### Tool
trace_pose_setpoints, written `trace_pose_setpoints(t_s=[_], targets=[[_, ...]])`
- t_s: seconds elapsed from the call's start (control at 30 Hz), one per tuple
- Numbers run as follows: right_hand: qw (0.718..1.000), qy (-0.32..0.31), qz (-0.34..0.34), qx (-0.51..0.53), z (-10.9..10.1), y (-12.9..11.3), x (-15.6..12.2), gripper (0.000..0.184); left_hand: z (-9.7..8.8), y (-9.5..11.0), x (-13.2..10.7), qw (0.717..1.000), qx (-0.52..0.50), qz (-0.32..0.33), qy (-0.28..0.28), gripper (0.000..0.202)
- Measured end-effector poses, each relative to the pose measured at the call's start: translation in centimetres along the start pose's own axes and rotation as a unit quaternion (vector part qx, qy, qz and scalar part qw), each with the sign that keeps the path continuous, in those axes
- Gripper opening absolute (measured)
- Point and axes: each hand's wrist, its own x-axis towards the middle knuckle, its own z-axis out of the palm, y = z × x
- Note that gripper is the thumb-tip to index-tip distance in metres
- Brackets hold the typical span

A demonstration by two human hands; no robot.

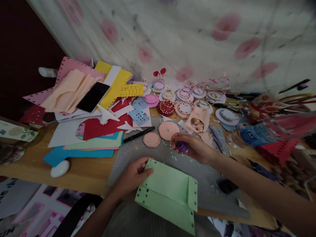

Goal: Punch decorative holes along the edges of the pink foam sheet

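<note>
Presently: left hand (132,176), fingers pinching green folded sheet's (170,194) corner; right hand (195,147), fingers curled around purple punch (182,146).

Head-worn view, facing forward and down, near the table (84,172)

a black phone (93,96) lies on peach sheets (66,91) atop a heap of pink, yellow, red and blue paper at the left of the wooden table (84,172), with a white oval piece (60,168) near the table's front edge. a black pen (138,134) lies just beside two peach discs (151,139) on the grey mat (163,154). behind them, decorated round discs (185,95) crowd the foot of a flowered cloth (197,39).
</note>
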Motion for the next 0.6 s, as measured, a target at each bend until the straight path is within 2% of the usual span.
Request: trace_pose_setpoints(t_s=[0.37, 0.6], targets=[[0.999, -0.019, -0.021, -0.028, 0.23, -0.20, -0.29, 0.025, -0.02, -0.06, -0.01, 1.000, 0.001, 0.009, -0.006, 0.031], [0.985, -0.032, -0.075, -0.150, -0.25, -0.16, -0.29, 0.032, 0.00, -0.11, 0.09, 1.000, -0.003, 0.003, -0.002, 0.035]])
